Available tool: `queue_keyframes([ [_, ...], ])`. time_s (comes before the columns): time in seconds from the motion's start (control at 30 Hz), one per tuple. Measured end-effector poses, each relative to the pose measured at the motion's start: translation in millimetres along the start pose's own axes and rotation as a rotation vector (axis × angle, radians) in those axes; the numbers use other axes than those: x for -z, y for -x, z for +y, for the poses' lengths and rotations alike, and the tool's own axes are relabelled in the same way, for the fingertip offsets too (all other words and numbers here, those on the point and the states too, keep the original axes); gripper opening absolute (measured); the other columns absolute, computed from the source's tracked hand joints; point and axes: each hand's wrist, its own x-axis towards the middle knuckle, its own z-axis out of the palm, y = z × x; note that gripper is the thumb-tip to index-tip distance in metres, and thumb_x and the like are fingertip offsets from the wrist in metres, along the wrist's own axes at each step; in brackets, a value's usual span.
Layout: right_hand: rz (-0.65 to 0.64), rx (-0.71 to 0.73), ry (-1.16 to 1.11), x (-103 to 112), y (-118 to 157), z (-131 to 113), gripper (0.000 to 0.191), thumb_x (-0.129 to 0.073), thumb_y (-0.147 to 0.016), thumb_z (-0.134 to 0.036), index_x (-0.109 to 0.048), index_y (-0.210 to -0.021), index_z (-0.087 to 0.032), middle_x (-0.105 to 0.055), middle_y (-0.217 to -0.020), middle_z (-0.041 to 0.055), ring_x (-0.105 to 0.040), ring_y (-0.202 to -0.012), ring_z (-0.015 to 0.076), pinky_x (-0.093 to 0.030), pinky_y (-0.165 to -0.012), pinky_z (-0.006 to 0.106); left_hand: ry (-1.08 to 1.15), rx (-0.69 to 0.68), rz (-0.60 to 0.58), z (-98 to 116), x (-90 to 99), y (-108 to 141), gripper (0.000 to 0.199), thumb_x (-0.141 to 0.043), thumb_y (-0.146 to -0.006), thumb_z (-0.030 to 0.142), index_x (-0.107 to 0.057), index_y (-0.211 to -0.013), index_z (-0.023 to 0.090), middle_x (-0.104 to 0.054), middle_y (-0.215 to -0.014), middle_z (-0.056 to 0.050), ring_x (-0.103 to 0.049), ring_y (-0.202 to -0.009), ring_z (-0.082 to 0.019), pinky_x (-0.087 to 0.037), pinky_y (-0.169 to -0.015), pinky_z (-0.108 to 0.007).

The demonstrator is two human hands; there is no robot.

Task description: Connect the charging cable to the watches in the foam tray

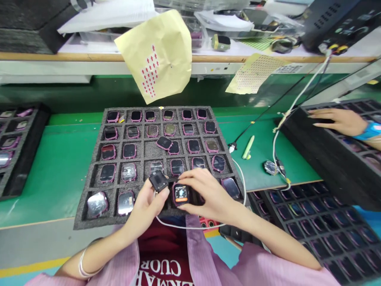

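Observation:
My left hand pinches a small black square charger block with a white cable trailing from it. Between the fingers of my right hand is a smartwatch body, its screen lit with a picture and an orange bar. Both hands are over the near rows of a dark foam tray. Purple-rimmed watch bodies fill its compartments. One watch body leans across a divider and overlaps another watch body. My right hand hides part of the near row.
Another person's hand rests over a foam tray at the right. More watch trays stand at far left and lower right. A green pen and cables lie on the green bench. Yellow sheets hang from the shelf.

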Motion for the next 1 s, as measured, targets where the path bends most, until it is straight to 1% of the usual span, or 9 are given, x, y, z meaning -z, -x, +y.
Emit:
queue_keyframes([
  [0.07,-0.129,-0.009,0.103,5,5,-2,0.042,-0.073,-0.079,-0.032,-0.058,-0.114,-0.014,-0.059,-0.119,0.0158,-0.054,-0.11,0.03,-0.043,-0.09,0.046,0.048,0.013,0.001,3,-2.3,2,0.031,-0.064,-0.085,0.039,-0.055,-0.108,0.019,-0.034,-0.054,0.01,-0.023,-0.042,-0.004,-0.022,-0.04,-0.015],
  [0.13,-0.196,-0.021,0.166,19,10,-4,0.04,-0.07,-0.083,-0.032,-0.058,-0.116,-0.014,-0.057,-0.123,0.0156,-0.053,-0.11,0.0292,-0.042,-0.091,0.044,0.036,0.013,-0.029,7,-4.5,4,0.03,-0.064,-0.085,0.036,-0.055,-0.108,0.019,-0.03,-0.052,0.011,-0.02,-0.041,-0.004,-0.019,-0.04,-0.015],
  [0.27,-0.333,-0.129,0.352,49,20,-2,0.026,-0.07,-0.083,-0.027,-0.063,-0.105,-0.015,-0.061,-0.102,0.0108,-0.057,-0.094,0.0276,-0.045,-0.081,0.042,-0.046,0.026,-0.139,14,-11.7,3,0.03,-0.063,-0.085,0.035,-0.056,-0.108,0.017,-0.046,-0.063,0.006,-0.026,-0.041,-0.002,-0.022,-0.04,-0.016],
  [0.37,-0.399,-0.187,0.448,50,27,3,0.029,-0.075,-0.079,-0.028,-0.063,-0.1,-0.012,-0.059,-0.097,0.0115,-0.056,-0.091,0.0285,-0.047,-0.077,0.042,-0.061,0.053,-0.267,11,-20.3,-5,0.027,-0.062,-0.085,0.03,-0.055,-0.108,0.017,-0.055,-0.078,0.001,-0.03,-0.042,-0.001,-0.025,-0.041,-0.017],
  [0.5,-0.336,-0.185,0.48,38,35,7,0.033,-0.075,-0.079,-0.03,-0.062,-0.103,-0.011,-0.059,-0.099,0.0122,-0.056,-0.091,0.0295,-0.047,-0.076,0.043,-0.067,0.067,-0.375,-2,-27.1,-18,0.025,-0.061,-0.083,0.021,-0.053,-0.107,0.016,-0.058,-0.092,-0.002,-0.035,-0.048,-0.002,-0.026,-0.044,-0.018],
  [0.6,-0.21,-0.171,0.371,40,37,4,0.032,-0.074,-0.078,-0.028,-0.061,-0.103,-0.013,-0.06,-0.101,0.0115,-0.057,-0.093,0.0284,-0.048,-0.079,0.043,-0.102,0.078,-0.426,-7,-24.9,-20,0.027,-0.061,-0.081,0.018,-0.053,-0.107,0.016,-0.059,-0.096,-0.003,-0.034,-0.05,-0.002,-0.026,-0.045,-0.019],
  [0.73,-0.017,-0.081,0.167,43,29,-8,0.034,-0.068,-0.081,-0.025,-0.058,-0.112,-0.015,-0.061,-0.114,0.0121,-0.058,-0.105,0.0261,-0.048,-0.089,0.039,-0.183,0.096,-0.466,-5,-20.8,-16,0.039,-0.07,-0.073,0.014,-0.055,-0.109,0.017,-0.056,-0.085,0.003,-0.029,-0.049,-0.003,-0.023,-0.046,-0.019],
  [0.9,-0.056,0.054,0.164,27,12,-10,0.033,-0.061,-0.088,-0.023,-0.055,-0.118,-0.012,-0.064,-0.114,0.0134,-0.06,-0.103,0.0261,-0.048,-0.089,0.041,-0.23,0.062,-0.433,-5,-20.6,-16,0.046,-0.08,-0.065,0.025,-0.06,-0.106,0.014,-0.057,-0.079,0.001,-0.044,-0.06,-0.009,-0.036,-0.054,-0.021],
  [1.0,-0.099,0.053,0.16,20,8,-5,0.037,-0.063,-0.088,-0.026,-0.054,-0.121,-0.011,-0.064,-0.115,0.0138,-0.06,-0.103,0.026,-0.049,-0.087,0.04,-0.201,0.005,-0.389,-6,-22.1,-17,0.039,-0.074,-0.074,0.035,-0.063,-0.105,0.013,-0.063,-0.089,-0.004,-0.055,-0.075,-0.016,-0.044,-0.068,-0.026],
])
